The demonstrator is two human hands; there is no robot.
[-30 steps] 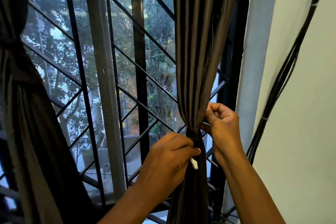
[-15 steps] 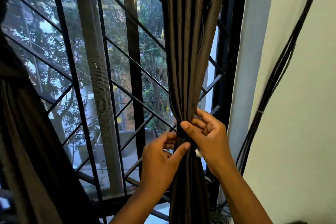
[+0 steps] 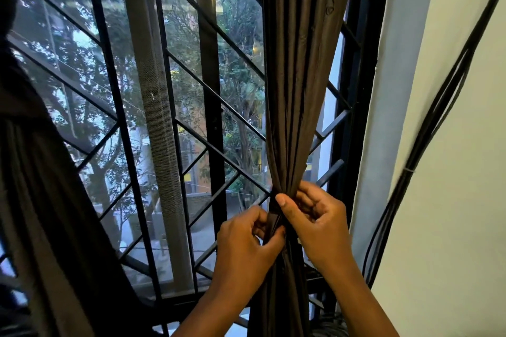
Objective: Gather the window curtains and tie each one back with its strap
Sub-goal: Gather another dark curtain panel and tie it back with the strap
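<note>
Both hands: my left hand point(image 3: 246, 243) and right hand point(image 3: 319, 220) pinch the gathered dark brown pleated fabric curtain point(image 3: 298, 90).
Handling: soft, light, slippery; grip at the cinched waist.

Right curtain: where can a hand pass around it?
Free: between right curtain and window frame; left, toward the mesh strip, only grille bars behind. Crowded at the pinch: left hand and right hand both grip there.
</note>
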